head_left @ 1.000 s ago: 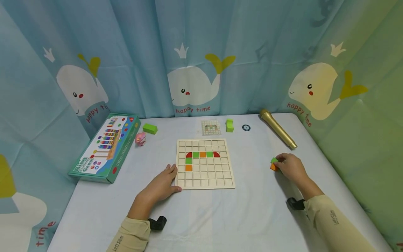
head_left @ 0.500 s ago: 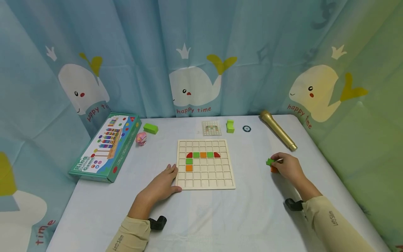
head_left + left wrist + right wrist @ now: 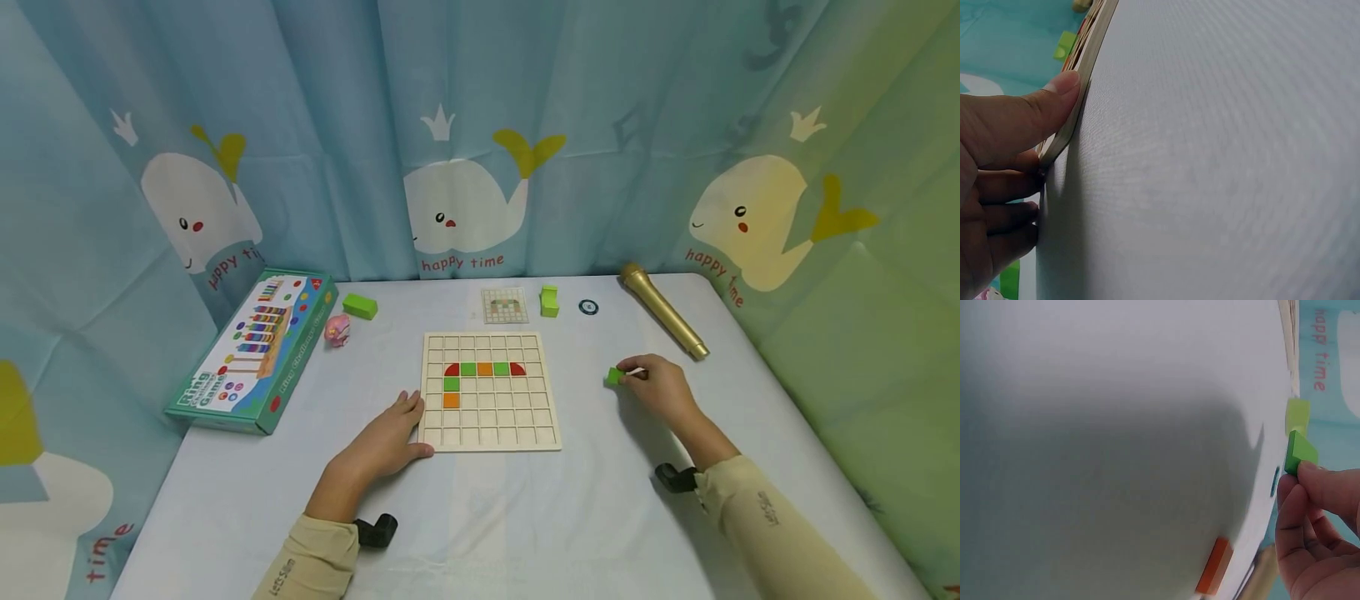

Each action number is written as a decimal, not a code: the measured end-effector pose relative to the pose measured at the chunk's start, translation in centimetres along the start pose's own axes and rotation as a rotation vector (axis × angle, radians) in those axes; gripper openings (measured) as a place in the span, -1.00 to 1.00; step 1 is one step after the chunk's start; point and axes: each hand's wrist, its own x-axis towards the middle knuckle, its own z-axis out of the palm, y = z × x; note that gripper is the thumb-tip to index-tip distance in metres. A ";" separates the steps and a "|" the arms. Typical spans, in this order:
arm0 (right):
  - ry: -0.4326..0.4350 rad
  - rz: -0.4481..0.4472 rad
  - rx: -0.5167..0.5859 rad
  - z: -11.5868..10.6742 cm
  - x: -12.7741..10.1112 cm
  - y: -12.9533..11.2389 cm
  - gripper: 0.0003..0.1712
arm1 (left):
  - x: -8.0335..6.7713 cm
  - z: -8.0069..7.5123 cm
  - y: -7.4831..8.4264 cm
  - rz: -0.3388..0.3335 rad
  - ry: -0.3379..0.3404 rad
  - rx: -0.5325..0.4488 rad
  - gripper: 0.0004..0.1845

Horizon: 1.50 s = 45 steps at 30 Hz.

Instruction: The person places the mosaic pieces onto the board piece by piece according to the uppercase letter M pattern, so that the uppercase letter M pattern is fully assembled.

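In the head view my right hand point(image 3: 662, 390) pinches a small green block point(image 3: 614, 377) between thumb and fingertips, above the table to the right of the wooden grid board point(image 3: 491, 419). The right wrist view shows the green block point(image 3: 1300, 452) held up off the cloth. An orange block point(image 3: 1215, 567) lies on the table below that hand; in the head view the hand hides it. My left hand point(image 3: 384, 437) rests at the board's near left corner, thumb on the near edge, fingers along the left edge. Red, green and orange pieces point(image 3: 485, 369) sit in the board's cells.
Behind the board lie a pattern card point(image 3: 505, 306), a green chair-shaped block point(image 3: 550, 302) and a round disc point(image 3: 588, 307). A gold microphone point(image 3: 663, 312) is at the far right. A game box point(image 3: 255, 350), green block point(image 3: 360, 307) and pink figurine point(image 3: 337, 331) stand left.
My right hand has picked up the green block from beside the orange one and moved left with it toward the board. My left hand has stayed at the board's corner.
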 end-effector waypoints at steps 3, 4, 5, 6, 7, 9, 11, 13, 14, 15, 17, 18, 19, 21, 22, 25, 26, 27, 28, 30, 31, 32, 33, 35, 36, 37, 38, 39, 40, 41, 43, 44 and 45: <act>-0.001 -0.010 0.005 0.5 0.2 -0.4 -0.80 | 0.0 0.1 0.0 -0.005 0.000 0.002 -0.08; -0.005 -0.011 0.007 0.7 0.3 -0.6 -0.80 | 0.0 0.1 0.0 -0.005 0.000 0.003 -0.08; -0.008 -0.013 0.010 0.9 0.3 -0.7 -0.80 | 0.0 0.1 0.0 -0.004 0.000 0.003 -0.08; -0.012 -0.011 0.011 1.0 0.3 -0.8 -0.80 | 0.0 0.1 0.1 -0.004 0.000 0.003 -0.08; -0.013 -0.007 0.009 1.2 0.4 -1.0 -0.80 | 0.0 0.1 0.1 -0.003 0.001 0.004 -0.08; -0.015 -0.007 0.014 1.5 0.5 -1.3 -0.80 | 0.0 0.1 0.1 0.001 0.004 0.004 -0.08; -0.019 -0.009 0.018 1.8 0.6 -1.6 -0.80 | 0.0 0.1 0.0 0.004 0.007 0.006 -0.08; -0.022 -0.010 0.024 2.1 0.6 -2.0 -0.80 | 0.0 0.0 0.0 0.006 0.008 0.005 -0.09; -0.024 -0.011 0.027 2.2 0.7 -2.2 -0.80 | 0.0 0.0 0.0 0.008 0.008 0.006 -0.09; -0.026 -0.012 0.026 2.4 0.8 -2.3 -0.80 | 0.0 0.1 0.0 0.009 0.009 0.006 -0.09; -0.028 -0.018 0.027 2.8 0.9 -2.6 -0.80 | 0.0 0.1 0.0 0.011 0.008 0.005 -0.08; -0.030 -0.018 0.028 2.9 0.9 -2.8 -0.80 | 0.0 0.1 0.0 0.014 0.009 0.003 -0.08; -0.029 -0.020 0.029 3.1 1.0 -3.0 -0.80 | 0.0 0.2 0.0 0.013 0.009 0.005 -0.08; -0.031 -0.029 0.030 3.4 1.1 -3.4 -0.80 | 0.0 0.2 0.0 0.011 0.008 0.006 -0.08; -0.033 -0.031 0.032 3.5 1.2 -3.7 -0.80 | 0.0 0.2 0.0 0.010 0.009 0.006 -0.08; -0.041 -0.039 0.037 3.9 1.4 -4.5 -0.81 | 0.1 0.2 0.0 0.004 0.009 0.007 -0.09; -0.047 -0.039 0.040 4.1 1.5 -4.8 -0.81 | 0.1 0.2 -0.1 0.004 0.010 0.005 -0.09; -0.054 -0.035 0.041 4.3 1.6 -5.0 -0.81 | 0.1 0.2 -0.1 0.003 0.010 0.006 -0.09; -0.061 -0.035 0.043 4.5 1.7 -5.2 -0.82 | 0.1 0.2 0.0 0.003 0.010 0.007 -0.09; -0.077 -0.031 0.050 4.8 1.8 -5.7 -0.82 | 0.0 0.1 0.0 0.002 0.009 0.010 -0.09; -0.083 -0.031 0.052 5.0 1.9 -5.9 -0.82 | 0.0 0.1 0.0 0.001 0.009 0.011 -0.10; -0.089 -0.030 0.053 5.2 1.9 -6.1 -0.82 | 0.0 0.1 0.1 0.001 0.008 0.011 -0.10; -0.093 -0.031 0.055 5.4 2.0 -6.3 -0.82 | 0.0 0.1 0.1 0.000 0.008 0.013 -0.10; -0.099 -0.039 0.059 5.6 2.1 -6.8 -0.82 | 0.0 0.1 0.1 0.000 0.008 0.013 -0.10; -0.100 -0.043 0.059 5.8 2.1 -7.0 -0.82 | 0.0 0.1 0.1 0.000 0.009 0.014 -0.10; -0.101 -0.044 0.063 5.9 2.1 -7.2 -0.82 | 0.0 0.0 0.1 0.000 0.009 0.016 -0.10; -0.102 -0.046 0.066 6.0 2.2 -7.3 -0.82 | 0.0 0.0 0.1 0.000 0.009 0.018 -0.10; -0.104 -0.050 0.068 6.1 2.2 -7.5 -0.82 | 0.0 0.0 0.1 0.001 0.010 0.019 -0.10; -0.108 -0.053 0.069 6.2 2.2 -7.6 -0.82 | 0.0 0.0 0.1 0.001 0.010 0.021 -0.10; -0.111 -0.054 0.071 6.3 2.2 -7.8 -0.82 | 0.0 0.0 0.2 0.002 0.011 0.022 -0.10; -0.119 -0.057 0.076 6.5 2.2 -8.0 -0.83 | 0.0 0.0 0.2 0.001 0.009 0.024 -0.10; -0.124 -0.061 0.077 6.6 2.3 -8.1 -0.83 | 0.0 0.0 0.1 0.001 0.009 0.023 -0.10; -0.129 -0.065 0.081 6.8 2.3 -8.2 -0.83 | 0.0 0.0 0.1 0.000 0.009 0.022 -0.10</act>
